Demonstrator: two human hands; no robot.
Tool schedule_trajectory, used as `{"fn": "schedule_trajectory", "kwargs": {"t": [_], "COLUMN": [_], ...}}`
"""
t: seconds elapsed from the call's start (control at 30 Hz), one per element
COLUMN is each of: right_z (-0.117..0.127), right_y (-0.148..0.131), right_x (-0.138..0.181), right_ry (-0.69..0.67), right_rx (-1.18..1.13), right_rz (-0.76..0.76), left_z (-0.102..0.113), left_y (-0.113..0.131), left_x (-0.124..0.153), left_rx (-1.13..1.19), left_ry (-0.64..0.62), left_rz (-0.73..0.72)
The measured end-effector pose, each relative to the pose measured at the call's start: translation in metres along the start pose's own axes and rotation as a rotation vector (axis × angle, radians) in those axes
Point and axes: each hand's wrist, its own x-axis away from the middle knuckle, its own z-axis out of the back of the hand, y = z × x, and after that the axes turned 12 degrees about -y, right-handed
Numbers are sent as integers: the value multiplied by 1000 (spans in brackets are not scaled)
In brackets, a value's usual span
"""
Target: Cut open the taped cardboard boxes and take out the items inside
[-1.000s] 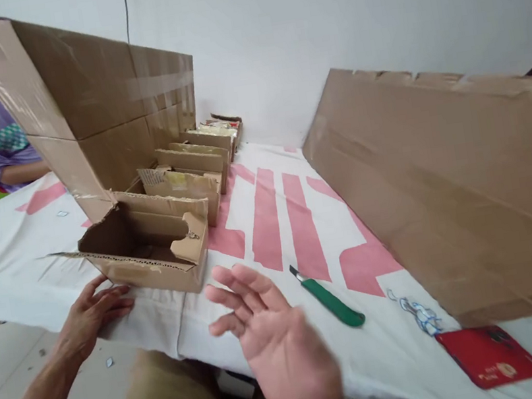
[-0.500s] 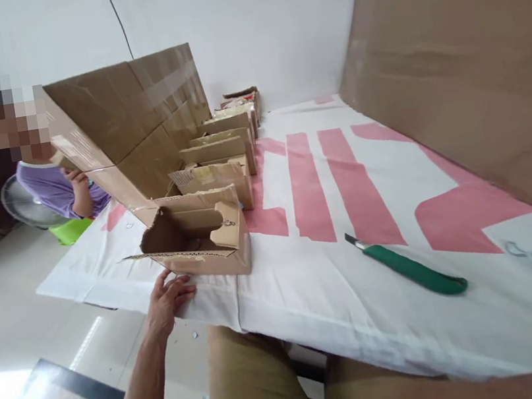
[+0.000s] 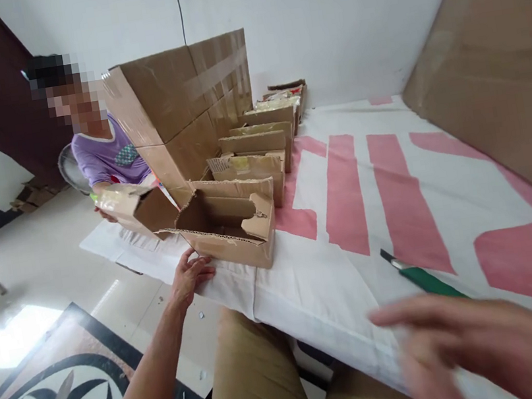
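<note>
At the table's front edge my left hand (image 3: 190, 276) rests on the cloth, fingers stretched out and holding nothing. Its fingertips lie by the lower front corner of an open cardboard box (image 3: 233, 246), whose flaps stand up around a hollow inside. My right hand (image 3: 471, 339), blurred by motion, hovers over the front right of the table with its index finger stretched out and nothing seen in it. Just beyond it a green-handled utility knife (image 3: 428, 282) lies on the cloth, its blade pointing away and left; my hand hides the handle's end.
Several more cardboard boxes (image 3: 248, 165) run in a row toward the wall, beside a stack of closed cartons (image 3: 171, 100). Across the table a person in a purple shirt (image 3: 106, 150) holds another carton (image 3: 122, 207). A large cardboard sheet (image 3: 490, 59) leans at right.
My right hand has come into view from the lower right, over the knife's end. The co-worker has brought a carton to the table's left side. My view has turned left.
</note>
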Motion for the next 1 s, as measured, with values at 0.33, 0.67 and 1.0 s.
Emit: {"fn": "schedule_trajectory", "kwargs": {"t": [0.33,0.67,1.0], "right_z": [66,44,51], "right_y": [42,66,53], "right_x": [-15,-49,-51], "right_ry": [159,328,285], "right_rx": [274,370,378], "right_rz": [-186,-134,-206], "left_z": [-1,-13,-14], "left_y": [12,7,1], "left_x": [11,-29,-35], "left_rx": [-162,-246,-283], "left_ry": [124,193,172], "left_rz": [-70,-178,-176]}}
